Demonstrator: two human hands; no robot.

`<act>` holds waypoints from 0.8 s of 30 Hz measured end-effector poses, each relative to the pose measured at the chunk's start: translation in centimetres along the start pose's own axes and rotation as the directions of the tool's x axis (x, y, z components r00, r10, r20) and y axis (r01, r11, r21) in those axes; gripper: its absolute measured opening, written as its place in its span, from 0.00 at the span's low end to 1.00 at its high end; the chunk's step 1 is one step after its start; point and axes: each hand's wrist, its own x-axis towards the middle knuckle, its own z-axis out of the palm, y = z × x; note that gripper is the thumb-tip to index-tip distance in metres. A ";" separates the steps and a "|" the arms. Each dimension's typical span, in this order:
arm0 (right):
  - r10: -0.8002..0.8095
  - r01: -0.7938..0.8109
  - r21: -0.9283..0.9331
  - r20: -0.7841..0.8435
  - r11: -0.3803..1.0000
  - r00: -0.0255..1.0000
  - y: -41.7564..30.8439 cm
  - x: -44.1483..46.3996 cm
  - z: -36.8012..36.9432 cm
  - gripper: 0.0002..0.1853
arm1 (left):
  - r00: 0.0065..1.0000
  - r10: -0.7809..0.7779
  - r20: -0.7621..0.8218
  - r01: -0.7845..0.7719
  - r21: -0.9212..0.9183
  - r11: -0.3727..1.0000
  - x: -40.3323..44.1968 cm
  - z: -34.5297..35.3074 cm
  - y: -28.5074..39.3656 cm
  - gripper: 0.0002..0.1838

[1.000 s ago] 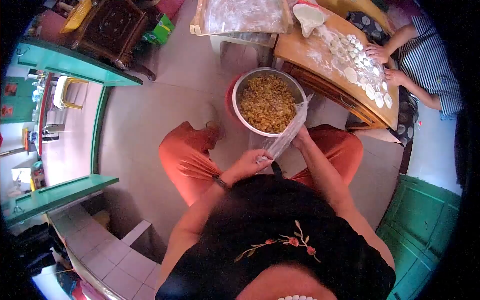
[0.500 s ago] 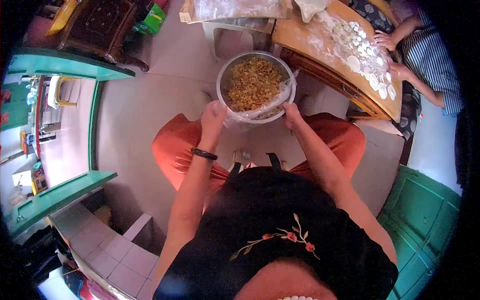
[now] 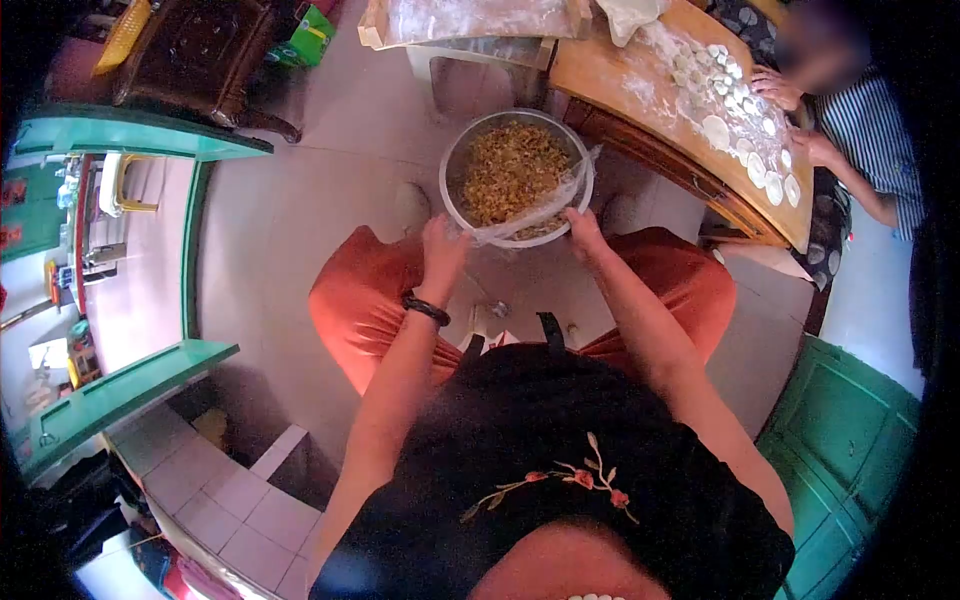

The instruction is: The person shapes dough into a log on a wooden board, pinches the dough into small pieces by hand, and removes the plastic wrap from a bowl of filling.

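A round metal bowl (image 3: 447, 190) stands in front of me, between my knees, filled with a chopped yellow-brown filling (image 3: 515, 165). Clear plastic wrap (image 3: 545, 208) lies bunched across its near right part, with more filling showing beneath. My left hand (image 3: 444, 248), a dark bracelet at the wrist, is closed on the wrap's left end at the near left rim. At the near right rim, my right hand (image 3: 584, 232) has its fingers pinched on the wrap, against or very near the bowl's edge; exact contact is hard to see.
Right of the bowl, a wooden table (image 3: 600, 75) carries floured dough rounds (image 3: 757, 165) and small dough pieces (image 3: 725, 75). A co-worker's hands (image 3: 778, 88) are at its far side. A floured tray (image 3: 480, 20) sits on a white stool (image 3: 435, 75) beyond the bowl.
My left hand has shifted slightly right and down, drawing the plastic wrap tighter along the near rim. Less wrap hangs outside the bowl. My right hand has stayed nearly in place.
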 end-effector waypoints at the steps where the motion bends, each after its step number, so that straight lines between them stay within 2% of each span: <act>1: 0.006 -0.006 -0.008 0.009 1.000 1.000 -0.5 0.0 0.4 0.22 | 1.000 0.008 -0.002 -0.008 -0.014 1.000 0.3 0.6 -0.9 0.34; 5: 0.064 -0.062 -0.065 0.017 0.996 0.998 -4.2 -2.9 2.6 0.20 | 1.000 -0.020 0.009 0.020 -0.054 0.998 0.3 1.5 -2.1 0.32; 8: 0.019 -0.007 -0.144 0.082 0.990 0.996 -4.1 -2.6 2.2 0.18 | 0.996 0.026 0.090 -0.039 0.142 0.989 0.3 1.1 -1.1 0.32; 9: -0.061 0.077 -0.124 0.129 0.989 0.990 -3.7 -2.1 1.9 0.17 | 0.996 -0.025 0.086 0.020 0.053 0.998 0.2 1.2 -0.6 0.32; 10: -0.061 0.062 -0.015 0.072 0.998 0.996 -4.6 -3.5 2.9 0.15 | 0.992 -0.076 0.096 0.080 -0.038 0.996 -0.1 1.3 -0.4 0.33; 11: 0.029 -0.009 -0.196 0.102 0.981 0.994 -4.8 -3.1 2.2 0.15 | 0.980 -0.129 0.150 0.140 -0.065 0.988 -0.2 0.8 1.1 0.32; 12: -0.129 0.137 -0.187 0.050 0.973 0.990 -5.2 -3.8 2.7 0.16 | 0.963 -0.171 0.208 0.193 -0.090 0.977 0.0 0.3 2.6 0.32; 13: -0.059 0.071 -0.245 0.057 0.967 0.997 -2.8 -1.7 1.4 0.17 | 0.979 -0.089 0.181 0.110 -0.108 0.988 0.5 1.6 -1.0 0.33; 14: -0.191 0.150 -0.300 -0.112 0.942 0.975 3.0 2.7 0.3 0.17 | 0.988 -0.017 0.152 0.036 -0.125 0.992 0.8 3.4 -4.6 0.34; 15: -0.057 0.056 -0.143 0.002 0.988 0.998 -2.0 -1.6 1.4 0.19 | 0.985 -0.031 0.168 0.068 -0.215 0.974 0.2 3.2 -3.1 0.35; 16: -0.075 0.070 -0.131 -0.036 0.989 0.997 -4.4 -4.0 2.6 0.21 | 0.983 -0.049 0.179 0.102 -0.299 0.949 -0.2 2.6 -1.5 0.36; 17: -0.082 0.101 -0.222 0.092 0.970 0.992 -1.7 -1.4 1.1 0.20 | 0.964 -0.093 0.250 0.155 -0.240 0.958 -0.1 2.7 -1.5 0.36; 19: -0.201 0.213 -0.273 0.072 0.938 0.977 3.3 2.4 -0.2 0.20 | 0.933 -0.135 0.334 0.204 -0.180 0.962 0.1 3.0 -1.1 0.37; 20: -0.189 0.211 -0.228 0.113 0.951 0.975 1.2 1.0 -0.1 0.22 | 0.925 -0.133 0.356 0.208 -0.180 0.961 0.0 3.1 -0.7 0.37; 21: -0.177 0.204 -0.183 0.153 0.962 0.972 -0.9 -0.3 0.1 0.25 | 0.937 -0.083 0.339 0.173 -0.244 0.954 -0.5 3.1 -0.5 0.37; 22: -0.155 0.179 -0.160 0.151 0.971 0.976 -4.1 -3.5 1.0 0.27 | 0.952 -0.053 0.301 0.126 -0.227 0.966 -1.2 3.1 -1.0 0.38; 23: -0.002 0.021 -0.108 0.175 0.994 0.985 -5.9 -5.4 1.3 0.32 | 0.965 -0.023 0.262 0.079 -0.206 0.975 -1.9 3.1 -1.5 0.38; 24: 0.151 -0.141 -0.065 0.194 0.988 0.969 -7.7 -7.3 1.6 0.38 | 0.978 0.001 0.208 0.022 -0.106 0.994 -2.2 3.8 -2.9 0.38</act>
